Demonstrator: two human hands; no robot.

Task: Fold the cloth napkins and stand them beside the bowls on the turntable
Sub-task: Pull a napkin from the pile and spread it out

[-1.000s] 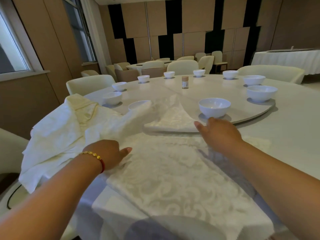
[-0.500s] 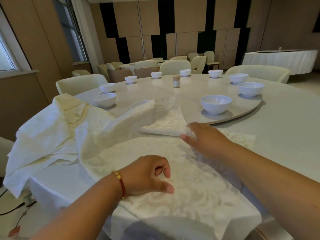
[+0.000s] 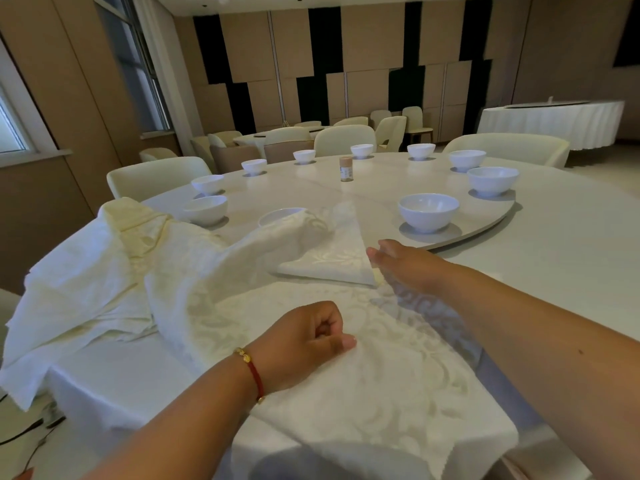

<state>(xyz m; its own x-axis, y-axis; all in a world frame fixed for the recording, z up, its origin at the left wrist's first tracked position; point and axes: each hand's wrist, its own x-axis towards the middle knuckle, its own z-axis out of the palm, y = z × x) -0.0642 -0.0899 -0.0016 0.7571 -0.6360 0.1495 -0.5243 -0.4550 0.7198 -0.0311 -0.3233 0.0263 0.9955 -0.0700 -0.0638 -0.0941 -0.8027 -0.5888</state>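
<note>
**Damask napkin spread at table edge, both hands on cloth**

Cream damask cloth, a napkin (image 3: pixel 381 393) with a woven scroll pattern, lay spread flat at the near edge of the table (image 3: pixel 571 271), one corner hanging over the rim toward the wearer.

The left hand (image 3: pixel 304 344) rested on the napkin near its middle. Its fingers were curled under and the thumb lay flat on the fabric; whether any cloth was pinched beneath the fingers could not be determined. A red cord bracelet (image 3: pixel 254 374) with gold beads sat on that wrist.

The right hand (image 3: pixel 405 263) was farther out, fingers extended and together, palm turned down, at the far right part of the napkin. Its fingertips lay just beside the edge of a folded triangular napkin (image 3: pixel 332 261) (contact could not be confirmed).

The folded triangle lay flat on the near rim of the turntable (image 3: pixel 485 226), not standing. To its left, a heap of unfolded napkins (image 3: pixel 104 271) was piled on the table and partly covered one bowl (image 3: pixel 280 214).

To the right of the triangle, a white bowl (image 3: pixel 428 212) stood upright on the turntable. Further bowls were spaced around the turntable rim. A small jar (image 3: pixel 346 169) stood near the turntable centre. Cream chairs (image 3: pixel 156 176) were set beyond the table.
</note>
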